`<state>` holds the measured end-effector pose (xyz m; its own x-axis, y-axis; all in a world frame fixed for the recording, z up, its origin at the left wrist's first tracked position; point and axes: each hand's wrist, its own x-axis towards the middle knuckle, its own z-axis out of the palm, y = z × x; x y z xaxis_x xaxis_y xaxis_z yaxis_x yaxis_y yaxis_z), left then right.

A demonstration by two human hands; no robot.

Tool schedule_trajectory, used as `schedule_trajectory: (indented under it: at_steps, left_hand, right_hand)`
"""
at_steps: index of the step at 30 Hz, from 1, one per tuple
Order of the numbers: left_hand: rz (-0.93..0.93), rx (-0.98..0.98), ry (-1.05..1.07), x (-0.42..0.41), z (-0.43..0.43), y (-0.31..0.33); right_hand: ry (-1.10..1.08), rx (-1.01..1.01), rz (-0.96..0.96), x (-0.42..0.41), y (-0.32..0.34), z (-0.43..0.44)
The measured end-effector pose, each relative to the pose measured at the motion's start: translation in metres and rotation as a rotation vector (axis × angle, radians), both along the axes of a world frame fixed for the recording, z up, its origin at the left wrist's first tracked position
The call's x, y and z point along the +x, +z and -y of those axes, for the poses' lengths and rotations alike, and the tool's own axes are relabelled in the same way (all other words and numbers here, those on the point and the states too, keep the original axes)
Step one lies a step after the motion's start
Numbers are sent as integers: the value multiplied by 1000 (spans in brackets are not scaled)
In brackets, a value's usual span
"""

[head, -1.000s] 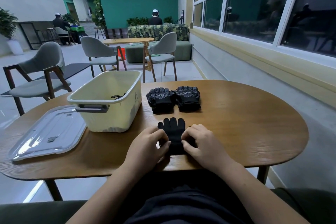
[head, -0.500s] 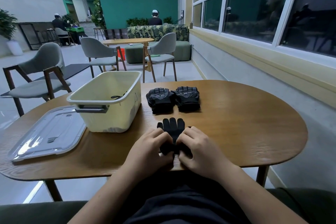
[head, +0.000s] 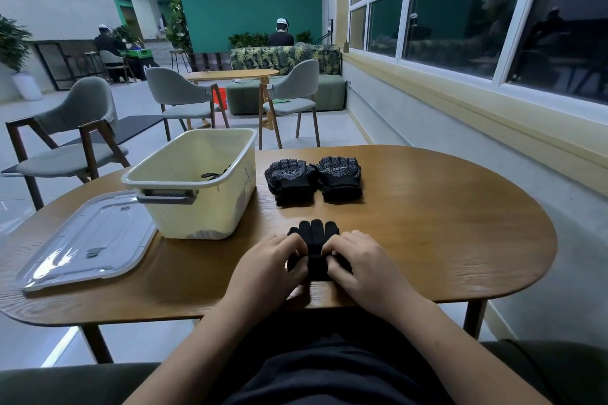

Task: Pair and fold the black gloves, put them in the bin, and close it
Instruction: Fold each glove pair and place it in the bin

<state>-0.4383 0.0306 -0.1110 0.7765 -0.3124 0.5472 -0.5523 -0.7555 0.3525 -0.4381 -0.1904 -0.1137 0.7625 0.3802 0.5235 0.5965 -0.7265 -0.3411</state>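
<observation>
Way off to the left of the fingers, a clear lid (head: pixel 85 240) is being left flat on the wooden table (head: pixel 444 223), well apart from both hands. Up and to the left of the left fingertips, the cream bin (head: pixel 197 187) is being kept open, grey handle turned toward the camera. A bit of black glove (head: pixel 217 173) is being shown just inside its rim. A thin hand-drawn mark like an "A" (head: pixel 245 179) is being carried on the wall facing the fingers, though it can't be read for sure.

Now the hands. The plain black gloves (head: pixel 314 237) are being pinched at their near end by the left hand (head: pixel 266 270) and the right hand (head: pixel 365 266) together. The left fingers (head: pixel 291 245) are being curled tight onto the left edge and the right fingers (head: pixel 337 245) onto the right edge, knuckles close together. A rolled-up bit of cloth is being gripped between them. The glove tips are being left flat on the table just beyond the knuckles.

Straight past the fingers, two folded dotted-grip bundles are being parked side by side, touching: the left bundle (head: pixel 291 182) and the right bundle (head: pixel 340 177). White logo print is being shown on each, too small to be read.
</observation>
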Motion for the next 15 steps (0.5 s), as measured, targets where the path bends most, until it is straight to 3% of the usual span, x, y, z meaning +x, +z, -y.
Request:
schedule_trajectory:
  at_steps: [9, 15]
  left_hand:
    - [-2, 15, 25, 6, -4, -2]
    - [68, 38, -82, -1, -3, 4]
  right_hand:
    - [-117, 40, -14, 7, -2, 2]
    - [-13, 63, 31, 2, 2, 4]
